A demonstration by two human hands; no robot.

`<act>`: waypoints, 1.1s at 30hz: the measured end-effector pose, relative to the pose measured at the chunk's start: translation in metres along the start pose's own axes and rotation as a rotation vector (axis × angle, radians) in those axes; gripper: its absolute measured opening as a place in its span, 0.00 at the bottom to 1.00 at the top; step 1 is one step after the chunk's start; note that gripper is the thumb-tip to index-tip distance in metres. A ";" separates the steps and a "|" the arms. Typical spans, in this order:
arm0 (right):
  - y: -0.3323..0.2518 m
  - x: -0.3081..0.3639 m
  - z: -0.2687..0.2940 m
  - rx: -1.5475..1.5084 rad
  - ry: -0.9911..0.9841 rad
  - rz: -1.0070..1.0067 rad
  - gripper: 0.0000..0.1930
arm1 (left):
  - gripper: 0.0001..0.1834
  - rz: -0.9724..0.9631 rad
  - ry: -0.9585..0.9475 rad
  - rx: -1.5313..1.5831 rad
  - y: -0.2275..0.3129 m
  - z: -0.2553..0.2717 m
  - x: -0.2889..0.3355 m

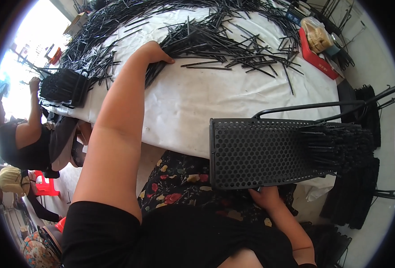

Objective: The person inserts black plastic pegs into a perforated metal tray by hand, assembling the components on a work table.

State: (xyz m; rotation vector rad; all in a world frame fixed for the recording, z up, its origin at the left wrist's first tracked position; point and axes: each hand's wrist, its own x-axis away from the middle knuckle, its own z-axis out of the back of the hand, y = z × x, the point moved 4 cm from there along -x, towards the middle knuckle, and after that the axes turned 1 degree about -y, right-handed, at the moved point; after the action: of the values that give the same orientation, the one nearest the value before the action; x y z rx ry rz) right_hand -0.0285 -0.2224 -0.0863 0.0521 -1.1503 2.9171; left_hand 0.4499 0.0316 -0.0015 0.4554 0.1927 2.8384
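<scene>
My left hand (155,52) is stretched far over the table onto a big heap of thin black sticks (197,38). Its fingers appear closed around a bundle of them, the ends sticking out below the palm; the fingertips are hidden. Low on the right, my right hand (266,198) grips the near edge of a black perforated rack (260,154), some fingers out of sight beneath it. The rack lies tilted at the table's front edge, over my lap. Many black sticks (340,147) are packed into its right end.
White cloth covers the round table (184,107). A red tray (316,56) with a bagged tan item (317,35) stands at the right edge. Dark bundles (351,192) hang beyond the rack. At left, another person (23,138) works beside a filled black rack (63,87). A red stool (47,184) stands behind.
</scene>
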 end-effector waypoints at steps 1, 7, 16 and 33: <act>0.000 0.000 -0.001 -0.003 -0.008 -0.003 0.23 | 0.43 0.032 0.013 0.023 -0.002 0.000 -0.001; 0.014 0.001 -0.007 0.049 -0.035 -0.018 0.23 | 0.32 0.072 0.071 0.054 0.010 -0.007 0.012; 0.012 -0.001 -0.006 -0.013 -0.006 -0.046 0.21 | 0.17 -0.076 0.284 -0.274 0.041 -0.015 0.045; 0.020 -0.004 -0.008 -0.119 0.024 -0.044 0.22 | 0.24 -0.213 0.500 -0.946 0.083 0.157 0.092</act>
State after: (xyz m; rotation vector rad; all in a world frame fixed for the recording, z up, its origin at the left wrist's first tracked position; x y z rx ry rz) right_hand -0.0250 -0.2315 -0.1064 0.0412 -1.2993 2.7968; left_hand 0.3973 -0.0087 0.1875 -0.4415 -0.9077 2.4029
